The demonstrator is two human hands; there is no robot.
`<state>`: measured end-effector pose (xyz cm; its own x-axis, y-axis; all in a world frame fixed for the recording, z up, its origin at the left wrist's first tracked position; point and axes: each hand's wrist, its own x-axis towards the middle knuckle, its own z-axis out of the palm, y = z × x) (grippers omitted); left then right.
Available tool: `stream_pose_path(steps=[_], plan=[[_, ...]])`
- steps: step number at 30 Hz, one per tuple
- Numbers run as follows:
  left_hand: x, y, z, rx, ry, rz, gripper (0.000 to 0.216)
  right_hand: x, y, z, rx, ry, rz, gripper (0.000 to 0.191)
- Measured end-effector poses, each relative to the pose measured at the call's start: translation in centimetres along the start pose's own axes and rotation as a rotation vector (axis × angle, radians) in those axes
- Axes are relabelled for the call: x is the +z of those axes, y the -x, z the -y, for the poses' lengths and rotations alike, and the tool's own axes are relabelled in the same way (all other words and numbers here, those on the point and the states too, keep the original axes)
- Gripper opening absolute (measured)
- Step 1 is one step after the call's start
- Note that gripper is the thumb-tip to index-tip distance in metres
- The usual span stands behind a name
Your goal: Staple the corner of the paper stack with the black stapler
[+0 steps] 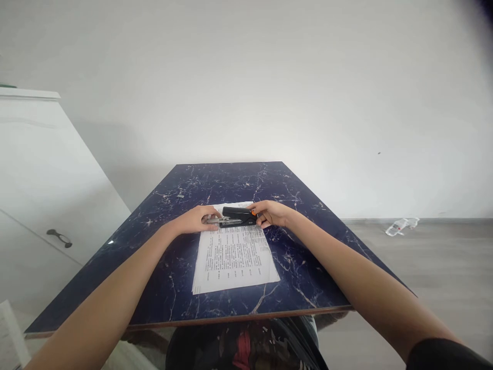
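A black stapler (239,216) with an orange part at its right end is held sideways over the upper part of some printed sheets (234,257). My right hand (269,213) is closed around the stapler's right end, by the orange part. At the other end, the fingers of my left hand (200,219) pinch a silver metal strip (213,220) that sticks out to the left from the stapler. The black top cover is tilted up from the base, with metal showing between them. Whether staples are inside is too small to tell.
Under the papers is a dark blue marbled table (239,180), its front edge close to my body. A white cabinet (46,180) with a dark handle stands at the left. To the right, a crumpled white plastic packet (400,226) lies on the floor near the wall.
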<state>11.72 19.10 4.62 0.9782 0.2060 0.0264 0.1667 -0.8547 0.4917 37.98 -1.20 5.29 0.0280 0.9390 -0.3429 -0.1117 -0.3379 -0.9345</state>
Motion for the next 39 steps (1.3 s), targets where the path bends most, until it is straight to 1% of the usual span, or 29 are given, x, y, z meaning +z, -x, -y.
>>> stream_pose_path(steps=[3, 5, 7, 9, 11, 13, 16, 18, 20, 22, 25, 28, 30, 33, 39], plan=[[0.0, 0.0, 0.1, -0.002, -0.002, 0.007, 0.054, 0.3, 0.0, -0.2, -0.031, 0.032, -0.013, 0.037], [0.0, 0.0, 0.3, 0.012, -0.010, 0.008, 0.053, 0.7, -0.1, -0.4, -0.083, 0.121, -0.063, 0.032], [0.0, 0.0, 0.3, 0.028, -0.017, 0.007, 0.052, 1.2, -0.2, -0.4, -0.181, 0.295, -0.166, 0.035], [0.0, 0.0, 0.4, 0.036, -0.018, 0.003, 0.051, 1.9, -0.3, -0.5, -0.339, 0.546, -0.270, 0.042], [0.0, 0.1, 0.3, 0.030, -0.010, -0.001, 0.050, 2.5, -0.4, -0.6, -0.509, 0.797, -0.316, 0.044], [-0.1, 0.1, 0.2, 0.021, 0.001, -0.004, 0.050, 3.2, -0.6, -0.8, -0.607, 0.944, -0.329, 0.042], [-0.1, 0.2, 0.2, 0.006, 0.015, -0.024, 0.048, 3.9, -0.9, -1.4, -0.615, 0.977, -0.358, 0.031], [-0.1, 0.2, 0.2, -0.016, 0.026, -0.077, 0.048, 4.0, -1.0, -1.9, -0.624, 0.988, -0.407, 0.029], [-0.2, 0.1, 0.2, -0.047, 0.064, -0.143, 0.052, 3.9, -1.2, -2.2, -0.700, 1.032, -0.480, 0.030], [-0.2, 0.0, 0.0, -0.058, 0.144, -0.195, 0.056, 3.7, -1.2, -2.3, -0.843, 1.093, -0.527, 0.028], [-0.2, -0.1, -0.4, -0.047, 0.212, -0.213, 0.054, 3.6, -0.9, -2.4, -1.049, 1.243, -0.496, 0.025], [0.0, -0.1, -0.7, -0.019, 0.166, -0.227, 0.046, 4.3, -0.3, -2.4, -1.130, 1.429, -0.403, 0.032], [0.1, -0.2, -0.7, 0.003, 0.183, -0.237, 0.044, 4.9, 0.1, -2.3, -1.150, 1.511, -0.330, 0.035], [0.4, -0.3, -0.7, 0.011, 0.249, -0.249, 0.044, 5.7, 0.5, -2.1, -1.158, 1.564, -0.250, 0.036], [0.7, -0.5, -0.3, -0.052, 0.297, -0.235, 0.039, 6.3, 0.6, -2.0, -1.138, 1.633, -0.220, 0.039]])
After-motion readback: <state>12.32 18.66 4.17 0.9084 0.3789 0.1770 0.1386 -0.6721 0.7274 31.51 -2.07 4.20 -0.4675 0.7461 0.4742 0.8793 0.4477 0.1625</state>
